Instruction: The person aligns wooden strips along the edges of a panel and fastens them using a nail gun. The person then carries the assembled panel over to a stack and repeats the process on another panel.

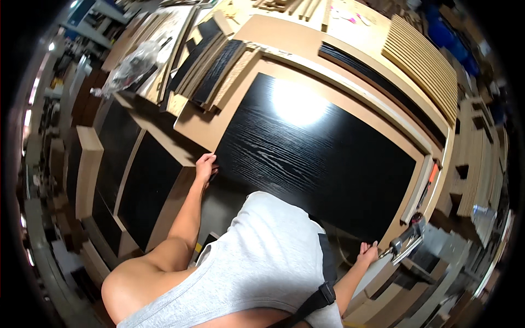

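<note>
A large black wood-grain panel (306, 158) lies on a tan board (188, 126) in front of me, with a bright glare on its far part. My left hand (205, 167) is closed at the panel's near left corner, its fingers curled at the edge. At the near right corner, my right hand (368, 253) is closed too, thumb up against the edge. The undersides of both grips are hidden. A metal air tool (406, 238) lies just right of my right hand.
Wooden strips (415, 164) border the board's far and right sides. Black-faced strips (219, 71) are stacked at the far left, near a clear plastic bag (131, 65). Slatted panels (424, 60) lie far right. Large black panels (147, 191) stand on my left.
</note>
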{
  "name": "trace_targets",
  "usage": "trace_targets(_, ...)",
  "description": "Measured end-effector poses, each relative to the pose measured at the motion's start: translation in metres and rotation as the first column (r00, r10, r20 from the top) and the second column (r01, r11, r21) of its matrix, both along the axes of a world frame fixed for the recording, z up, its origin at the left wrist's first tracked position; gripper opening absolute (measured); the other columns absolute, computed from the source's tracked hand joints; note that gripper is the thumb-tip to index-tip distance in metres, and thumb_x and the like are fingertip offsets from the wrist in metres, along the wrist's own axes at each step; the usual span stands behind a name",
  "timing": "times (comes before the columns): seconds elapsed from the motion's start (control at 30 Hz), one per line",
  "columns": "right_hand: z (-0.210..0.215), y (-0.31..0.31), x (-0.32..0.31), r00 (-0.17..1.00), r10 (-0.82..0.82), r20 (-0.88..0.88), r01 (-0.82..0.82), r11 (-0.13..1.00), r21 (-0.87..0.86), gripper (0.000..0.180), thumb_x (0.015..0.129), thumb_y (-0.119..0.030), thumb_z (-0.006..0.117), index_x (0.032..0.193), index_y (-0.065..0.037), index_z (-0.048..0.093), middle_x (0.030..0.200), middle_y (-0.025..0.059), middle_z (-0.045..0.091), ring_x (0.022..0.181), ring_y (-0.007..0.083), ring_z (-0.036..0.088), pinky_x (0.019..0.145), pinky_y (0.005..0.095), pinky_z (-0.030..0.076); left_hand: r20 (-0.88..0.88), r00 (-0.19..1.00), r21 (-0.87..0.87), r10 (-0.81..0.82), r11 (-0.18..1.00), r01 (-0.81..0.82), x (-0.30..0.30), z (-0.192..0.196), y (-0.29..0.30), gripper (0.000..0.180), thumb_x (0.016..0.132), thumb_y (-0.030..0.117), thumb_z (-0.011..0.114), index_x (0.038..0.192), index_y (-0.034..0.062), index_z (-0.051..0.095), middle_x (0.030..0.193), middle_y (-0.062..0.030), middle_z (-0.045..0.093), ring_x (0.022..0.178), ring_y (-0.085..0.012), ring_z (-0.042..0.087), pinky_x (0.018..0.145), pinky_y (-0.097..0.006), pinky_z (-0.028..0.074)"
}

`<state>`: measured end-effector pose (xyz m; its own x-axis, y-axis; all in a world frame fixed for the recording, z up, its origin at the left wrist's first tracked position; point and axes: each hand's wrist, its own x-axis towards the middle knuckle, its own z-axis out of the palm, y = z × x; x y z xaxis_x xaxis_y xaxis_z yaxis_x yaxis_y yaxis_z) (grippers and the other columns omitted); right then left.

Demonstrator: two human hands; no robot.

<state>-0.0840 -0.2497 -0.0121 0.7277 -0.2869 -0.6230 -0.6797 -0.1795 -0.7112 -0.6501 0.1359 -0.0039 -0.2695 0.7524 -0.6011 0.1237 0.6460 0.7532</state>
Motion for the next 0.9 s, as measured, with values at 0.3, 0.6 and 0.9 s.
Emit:
trace_targets(0.3,-0.010,0.011,-0.025,0.979,0.029,-0.202,0.008,0.983,0.181,0.071,0.090,-0.044,0.073,0.136,0.001,0.044,0.130,0.0264,0.054,0.100,0.0341,0.064,0.076,0.0414,0.063,0.036,0.998,0.091,0.048,0.995,-0.051,0.008,-0.008,-0.001,0.025,0.096,0.033,0.068,0.105,0.0105,0.062,0.082,-0.0008,0.063,0.065,-0.0108,0.059,0.057,-0.027,0.052)
trace_targets(0.6,0.018,0.036,-0.050,0.989,-0.100,-0.107,0.130,0.937,0.323,0.058,0.093,-0.043,0.068,0.131,-0.003,0.053,0.119,0.0151,0.063,0.105,0.0295,0.064,0.091,0.0430,0.052,-0.122,0.979,0.104,0.164,0.983,-0.152,0.024,0.010,0.009,0.038,0.090,0.044,0.074,0.089,0.0081,0.061,0.070,0.0004,0.057,0.056,-0.0098,0.054,0.042,-0.025,0.042)
trace_targets(0.9,0.113,0.078,-0.060,0.959,-0.094,0.266,0.018,0.962,0.274,0.023,0.092,-0.019,0.072,0.098,-0.002,0.060,0.098,0.0120,0.066,0.082,0.0234,0.065,0.069,0.0362,0.055,-0.081,0.997,0.318,-0.018,0.947,0.043,0.025,0.097,0.036,0.036,0.096,0.025,0.069,0.125,0.0033,0.069,0.086,-0.0012,0.067,0.055,-0.0059,0.053,0.046,-0.022,0.043)
